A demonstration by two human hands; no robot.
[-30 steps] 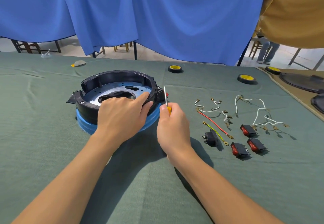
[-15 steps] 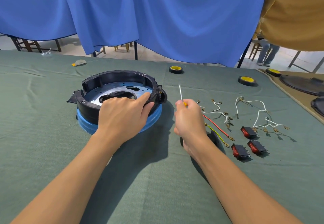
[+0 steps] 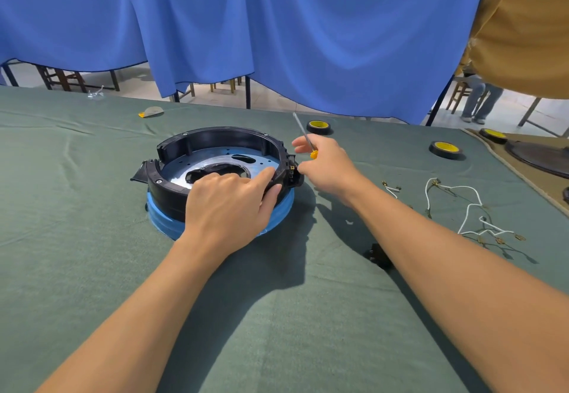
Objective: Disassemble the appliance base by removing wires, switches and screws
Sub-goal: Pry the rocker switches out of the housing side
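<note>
On the appliance base (image 3: 215,135), left hand (image 3: 228,205).

Bare left hand (image 3: 228,205) and bare right hand (image 3: 329,166), with both forearms (image 3: 147,300) uncovered.

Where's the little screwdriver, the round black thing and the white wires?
Thin yellow-handled metal screwdriver (image 3: 313,154): head view, on its yellow handle.
Round black plastic appliance base (image 3: 215,138): head view, on its far inner wall.
Long white wire bundle (image 3: 462,187): head view, on an upper strand.
</note>
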